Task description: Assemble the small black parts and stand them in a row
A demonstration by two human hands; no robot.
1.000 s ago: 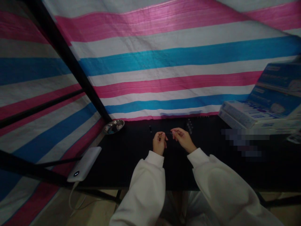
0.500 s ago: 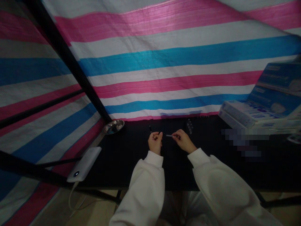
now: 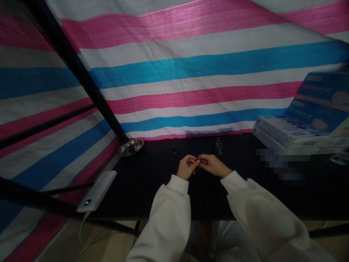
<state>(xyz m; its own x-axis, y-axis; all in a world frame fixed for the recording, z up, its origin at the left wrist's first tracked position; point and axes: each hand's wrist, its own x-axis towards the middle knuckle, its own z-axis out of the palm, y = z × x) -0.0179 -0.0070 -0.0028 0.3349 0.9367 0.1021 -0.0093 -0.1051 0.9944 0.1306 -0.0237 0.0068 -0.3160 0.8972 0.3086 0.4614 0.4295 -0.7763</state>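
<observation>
Above the black table, my left hand (image 3: 188,166) and my right hand (image 3: 214,165) meet fingertip to fingertip, both closed in a pinch. A thin grey stick (image 3: 199,157) shows only as a tiny bit between the fingers, most of it hidden by my right hand. Whatever my left fingers pinch is small and dark, and its kind cannot be made out. A short dark cylinder (image 3: 173,149) lies just beyond my left hand. Past my right hand sits a cluster of several small clear pieces (image 3: 219,146).
A shiny metal dish (image 3: 131,147) stands at the table's back left corner. A white power bank (image 3: 97,191) with a cable lies at the left edge. Blue and white boxes (image 3: 294,133) are stacked at the right. Striped sheeting (image 3: 188,87) hangs behind the black table (image 3: 141,185).
My hands have come together: the left moved right, and the right turned inward. The grey stick, plainly visible between them before, is now mostly covered by fingers.
</observation>
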